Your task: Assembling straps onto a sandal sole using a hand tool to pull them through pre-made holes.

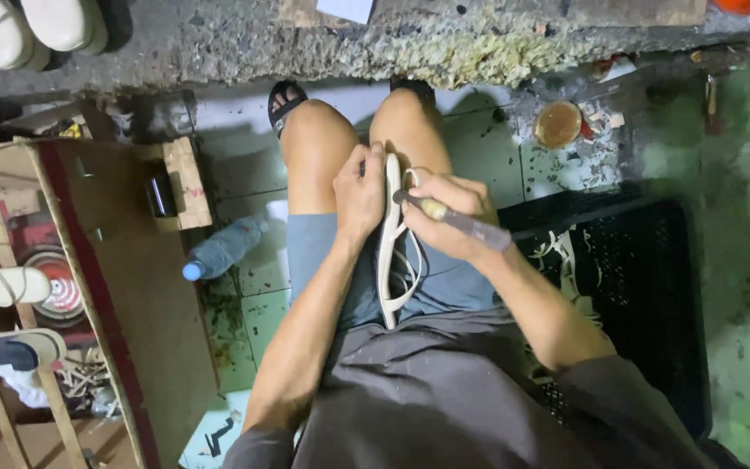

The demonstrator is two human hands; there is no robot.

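While the pale sandal [390, 239] lies lengthwise across the lap between the knees, the left hand [358, 193] wraps closed round its upper edge. The right hand [444, 213] is clenched on a yellow-handled tool [453, 219], tip touching the sandal straps. A plastic bottle [223, 247] lies on the tiled floor [236, 169], left of the thigh.
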